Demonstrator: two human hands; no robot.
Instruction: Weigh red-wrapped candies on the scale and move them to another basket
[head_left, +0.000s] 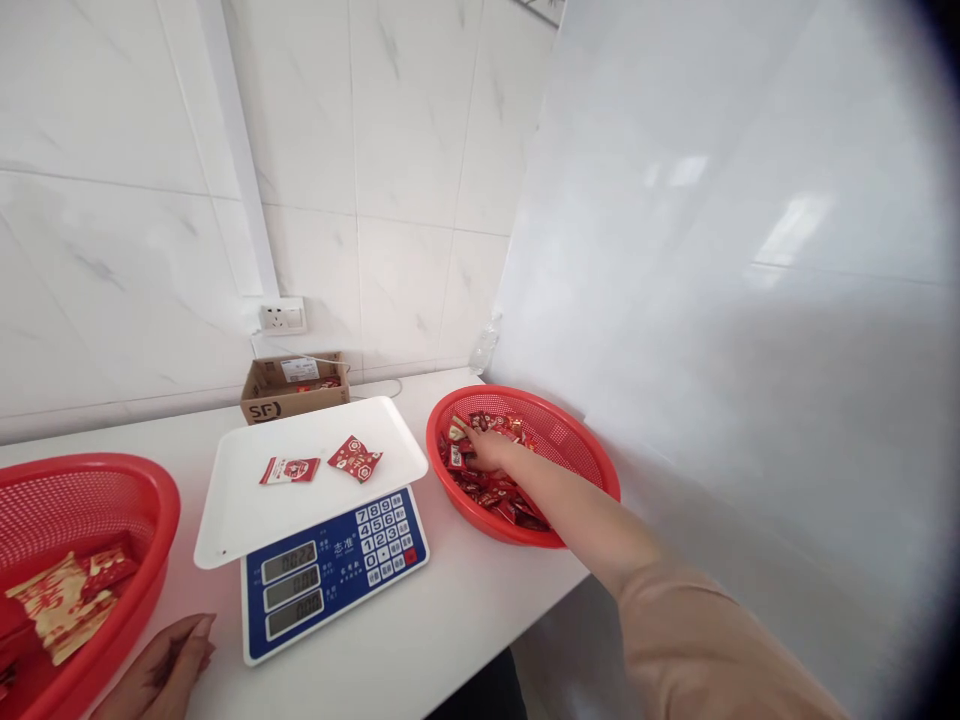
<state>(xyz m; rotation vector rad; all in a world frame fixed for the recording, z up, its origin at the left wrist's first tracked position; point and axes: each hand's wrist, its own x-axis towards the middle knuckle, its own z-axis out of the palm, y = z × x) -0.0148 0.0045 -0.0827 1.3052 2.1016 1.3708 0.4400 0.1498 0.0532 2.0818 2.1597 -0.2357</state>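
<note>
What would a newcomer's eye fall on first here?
Likely the red left basket, cut off by the picture's edge, and the red right basket, where the right hand is among small packets. Between them stands a blue-and-white scale, two packets on its white tray.

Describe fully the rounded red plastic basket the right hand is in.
The rounded red plastic basket has a smooth rim and hole-pierced walls. It stands upright on the white table, beside the glossy white panel. Small wrapped packets, mostly red, lie inside; the right hand reaches among them. The bare forearm crosses the rim; contact there is unclear.
</note>
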